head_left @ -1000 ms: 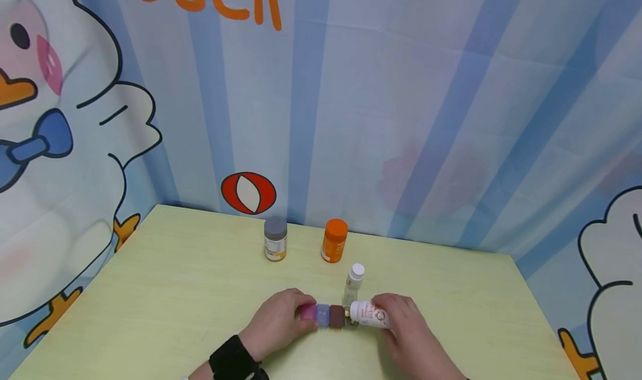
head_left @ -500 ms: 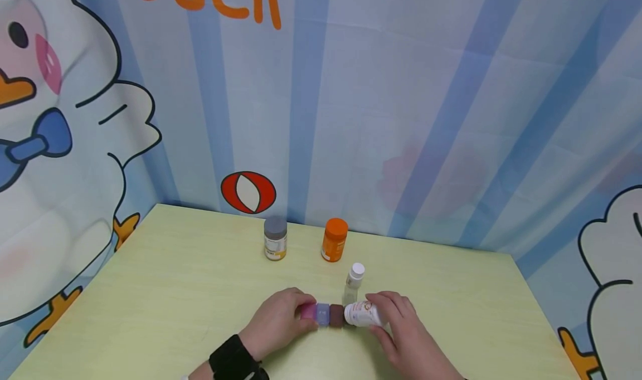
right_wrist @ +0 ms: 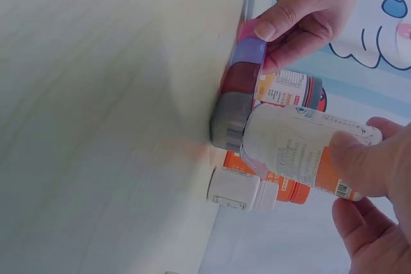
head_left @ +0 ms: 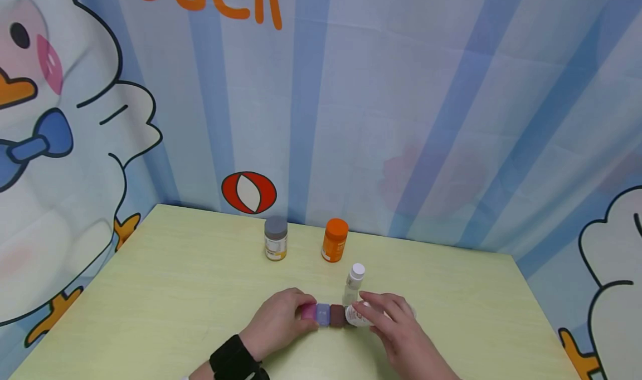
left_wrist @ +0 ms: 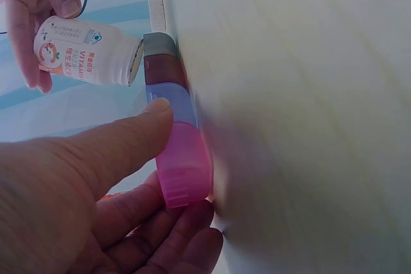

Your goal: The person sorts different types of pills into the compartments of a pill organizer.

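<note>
My left hand [head_left: 281, 317] pinches the pink end of a pill organizer [head_left: 323, 315] between thumb and fingers. The organizer lies on the table, its compartments running pink, blue, dark red and grey [right_wrist: 232, 117]. My right hand [head_left: 398, 327] holds a white vitamin bottle [left_wrist: 87, 52] with an orange patch on its label, tipped nearly sideways. The bottle's uncapped mouth sits right at the grey compartment. In the right wrist view, a clear raised lid [right_wrist: 255, 163] shows beside that mouth. In the head view, my right fingers cover much of the bottle, and the grey compartment is mostly hidden.
Just behind the organizer stands a small bottle with a white cap [head_left: 358, 271]. Farther back on the pale yellow table [head_left: 200, 291] are an orange bottle [head_left: 334, 240] and a grey-capped jar [head_left: 276, 239]. A blue striped duck curtain [head_left: 351, 118] hangs behind the table.
The bottle has shifted slightly left, up to the organizer's right end. My right fingers have moved over its top toward the mouth. My left hand and the organizer have stayed in place.
</note>
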`<state>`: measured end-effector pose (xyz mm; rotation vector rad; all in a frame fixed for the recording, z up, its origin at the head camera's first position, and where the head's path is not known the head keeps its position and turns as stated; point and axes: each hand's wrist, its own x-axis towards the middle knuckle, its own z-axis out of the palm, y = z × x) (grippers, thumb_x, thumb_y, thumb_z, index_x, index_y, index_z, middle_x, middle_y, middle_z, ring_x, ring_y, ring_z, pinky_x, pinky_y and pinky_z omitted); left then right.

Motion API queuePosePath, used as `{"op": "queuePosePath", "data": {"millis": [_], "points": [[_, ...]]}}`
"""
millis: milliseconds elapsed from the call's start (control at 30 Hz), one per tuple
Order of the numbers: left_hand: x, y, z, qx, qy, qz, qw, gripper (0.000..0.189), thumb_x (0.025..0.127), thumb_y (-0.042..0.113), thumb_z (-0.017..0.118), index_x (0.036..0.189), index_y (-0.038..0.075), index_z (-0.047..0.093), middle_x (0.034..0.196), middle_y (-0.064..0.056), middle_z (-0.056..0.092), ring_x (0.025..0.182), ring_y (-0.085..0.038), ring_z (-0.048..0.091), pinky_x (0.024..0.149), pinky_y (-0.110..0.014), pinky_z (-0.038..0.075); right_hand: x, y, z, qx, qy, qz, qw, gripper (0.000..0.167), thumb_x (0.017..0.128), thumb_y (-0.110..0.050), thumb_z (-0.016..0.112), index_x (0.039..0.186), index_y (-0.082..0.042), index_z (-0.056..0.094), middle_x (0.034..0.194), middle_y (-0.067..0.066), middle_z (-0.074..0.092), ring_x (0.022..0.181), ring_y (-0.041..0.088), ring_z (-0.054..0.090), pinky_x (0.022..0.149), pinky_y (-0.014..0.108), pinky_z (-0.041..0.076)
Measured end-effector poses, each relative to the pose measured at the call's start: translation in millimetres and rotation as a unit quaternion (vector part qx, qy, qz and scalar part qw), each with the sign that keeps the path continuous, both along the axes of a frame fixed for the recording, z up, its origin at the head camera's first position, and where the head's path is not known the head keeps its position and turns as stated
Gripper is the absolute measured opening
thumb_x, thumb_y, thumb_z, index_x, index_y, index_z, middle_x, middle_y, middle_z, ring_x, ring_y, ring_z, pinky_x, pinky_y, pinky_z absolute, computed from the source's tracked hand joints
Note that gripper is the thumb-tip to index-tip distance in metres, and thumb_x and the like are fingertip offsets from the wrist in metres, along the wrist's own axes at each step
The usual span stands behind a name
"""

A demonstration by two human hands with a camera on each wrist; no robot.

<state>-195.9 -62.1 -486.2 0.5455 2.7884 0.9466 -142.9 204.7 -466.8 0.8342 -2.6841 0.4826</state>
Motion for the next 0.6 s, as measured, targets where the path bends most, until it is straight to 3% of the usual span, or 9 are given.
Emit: {"op": "queuePosePath", "data": {"millis": [400, 600], "points": [[0.3, -0.3, 0.3, -0.005, 0.010, -0.007, 0.9999, 0.039, 0.078, 0.039, 0.079, 0.110, 0.018, 0.072, 0.102, 0.005, 0.066, 0.089, -0.010, 0.057, 0.084, -0.036, 0.051, -0.1, -1.9, 0.6, -0.021, 0.007, 0.079, 0.9966, 0.083, 0.075, 0.007, 0.076, 0.143, -0.030, 0.046, 0.146, -0.008, 0.043, 0.127, 0.016, 0.044, 0.090, 0.035, 0.054], [-0.5, 0.0, -0.3, -0.005, 0.002, -0.001, 1.0000, 0.040, 0.078, 0.039, 0.079, 0.111, 0.018, 0.072, 0.103, 0.006, 0.066, 0.090, -0.010, 0.057, 0.085, -0.036, 0.051, 0.3, -2.6, -4.3, -0.003, 0.012, 0.025, 0.9996, 0.088, 0.077, 0.001, 0.078, 0.146, -0.036, 0.039, 0.142, -0.006, 0.046, 0.122, 0.011, 0.044, 0.091, 0.033, 0.053]]}}
